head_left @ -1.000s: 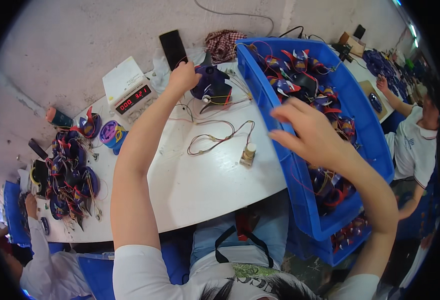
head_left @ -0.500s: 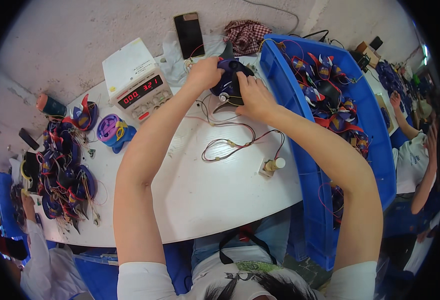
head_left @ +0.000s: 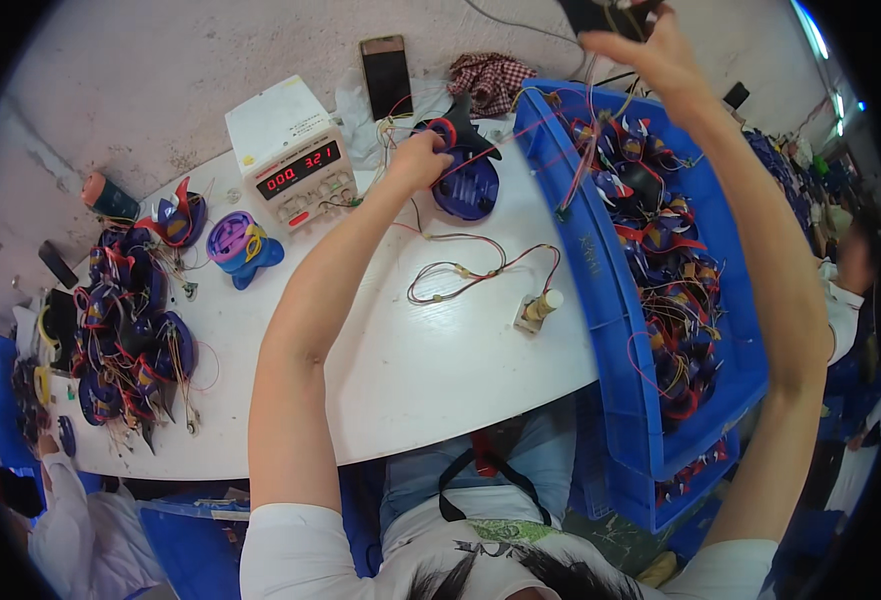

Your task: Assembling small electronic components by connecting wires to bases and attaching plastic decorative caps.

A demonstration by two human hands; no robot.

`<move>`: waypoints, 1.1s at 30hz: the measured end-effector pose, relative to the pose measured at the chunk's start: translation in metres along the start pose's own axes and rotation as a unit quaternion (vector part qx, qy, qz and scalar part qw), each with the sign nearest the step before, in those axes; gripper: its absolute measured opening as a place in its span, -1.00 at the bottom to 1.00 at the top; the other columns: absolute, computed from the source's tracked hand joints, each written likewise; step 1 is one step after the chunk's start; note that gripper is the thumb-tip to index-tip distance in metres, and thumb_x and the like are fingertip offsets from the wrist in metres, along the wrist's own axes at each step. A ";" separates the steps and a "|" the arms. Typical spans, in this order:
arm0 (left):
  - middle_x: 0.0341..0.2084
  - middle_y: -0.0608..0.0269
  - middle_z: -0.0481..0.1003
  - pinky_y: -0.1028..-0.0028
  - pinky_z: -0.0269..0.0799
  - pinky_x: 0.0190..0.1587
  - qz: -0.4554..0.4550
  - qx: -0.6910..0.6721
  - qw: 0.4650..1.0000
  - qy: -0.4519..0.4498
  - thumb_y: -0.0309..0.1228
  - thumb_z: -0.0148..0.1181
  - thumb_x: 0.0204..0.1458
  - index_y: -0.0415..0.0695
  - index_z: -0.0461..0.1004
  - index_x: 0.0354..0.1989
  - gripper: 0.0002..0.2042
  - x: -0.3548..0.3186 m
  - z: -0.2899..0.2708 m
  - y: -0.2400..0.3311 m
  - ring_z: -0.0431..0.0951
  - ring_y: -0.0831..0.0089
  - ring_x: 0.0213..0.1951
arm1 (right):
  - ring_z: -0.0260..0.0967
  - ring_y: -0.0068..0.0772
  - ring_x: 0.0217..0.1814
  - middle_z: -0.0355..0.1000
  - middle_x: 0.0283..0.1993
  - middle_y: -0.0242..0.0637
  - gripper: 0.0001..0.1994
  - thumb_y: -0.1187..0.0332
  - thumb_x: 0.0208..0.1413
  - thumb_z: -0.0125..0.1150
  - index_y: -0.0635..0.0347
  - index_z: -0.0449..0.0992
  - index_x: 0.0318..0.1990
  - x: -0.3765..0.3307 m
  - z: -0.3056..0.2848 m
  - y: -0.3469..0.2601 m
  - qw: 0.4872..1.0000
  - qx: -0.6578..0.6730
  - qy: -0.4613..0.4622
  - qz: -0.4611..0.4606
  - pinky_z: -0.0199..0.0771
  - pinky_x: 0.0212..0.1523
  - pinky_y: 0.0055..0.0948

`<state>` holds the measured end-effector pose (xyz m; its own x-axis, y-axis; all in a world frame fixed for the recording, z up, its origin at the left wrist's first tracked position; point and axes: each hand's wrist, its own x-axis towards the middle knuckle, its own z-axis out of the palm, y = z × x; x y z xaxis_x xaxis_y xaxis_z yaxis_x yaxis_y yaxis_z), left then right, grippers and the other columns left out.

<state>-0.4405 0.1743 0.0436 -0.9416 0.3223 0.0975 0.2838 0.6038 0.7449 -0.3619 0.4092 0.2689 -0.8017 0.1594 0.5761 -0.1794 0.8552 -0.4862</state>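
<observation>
My left hand [head_left: 420, 160] is closed at the edge of a purple plastic part with a red ring and a black fin [head_left: 475, 138], at the back of the white table. Partly beneath that part lies a rounded purple shell [head_left: 467, 190]. Raised above the far end of the blue bin, my right hand [head_left: 660, 55] grips a black piece with wires [head_left: 608, 18], cut off by the picture's top edge. Its thin wires hang down toward the bin's rim. Exactly how the left fingertips meet their part is hidden.
A power supply [head_left: 305, 165] with a lit red display stands left of my left hand. Looped wires [head_left: 460, 270] run to a small pale switch block [head_left: 537, 310]. Wired purple parts heap at left [head_left: 125, 340] and fill the blue bin [head_left: 615, 370]. A phone [head_left: 387, 78] lies at the back.
My right hand has left the purple assembly and risen up and right, over the bin, with a black wired piece in it. My left hand stays near the assembly.
</observation>
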 end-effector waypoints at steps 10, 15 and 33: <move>-0.42 0.15 0.49 0.53 0.44 -0.49 0.006 -0.153 0.987 0.040 -0.43 0.19 -0.02 -0.26 0.49 -0.08 -0.69 -0.031 -0.021 0.041 0.47 0.45 -0.50 | 0.42 -0.36 -0.16 0.40 -0.17 -0.11 -0.40 0.37 -0.19 0.46 0.35 0.24 -0.01 -0.016 -0.079 -0.076 0.935 0.344 0.004 -0.088 0.42 -0.13 -0.60; -0.40 0.07 0.52 0.55 0.47 -0.48 -0.004 -0.281 0.958 0.065 -0.45 0.17 -0.02 -0.26 0.49 -0.11 -0.72 -0.079 -0.057 0.065 0.49 0.40 -0.52 | 0.42 -0.34 -0.12 0.41 -0.13 -0.09 -0.36 0.33 -0.12 0.42 0.41 0.18 0.06 -0.028 -0.101 -0.087 0.901 0.422 -0.015 -0.103 0.43 -0.10 -0.55; -0.42 0.15 0.47 0.57 0.40 -0.51 -0.087 -0.444 0.892 -0.001 -0.47 0.16 -0.01 -0.20 0.47 -0.10 -0.73 -0.283 -0.012 -0.012 0.45 0.53 -0.49 | 0.37 -0.28 0.01 0.33 0.06 -0.05 -0.24 0.32 -0.10 0.40 0.39 0.09 0.21 -0.238 -0.092 -0.146 0.690 0.637 -0.344 -0.009 0.41 0.01 -0.40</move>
<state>-0.1798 0.0670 0.0147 -0.9569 0.2819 -0.0701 -0.1218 -0.1702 0.9779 -0.0923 0.2923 0.2631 -0.7950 -0.4920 0.3549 -0.1976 -0.3430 -0.9183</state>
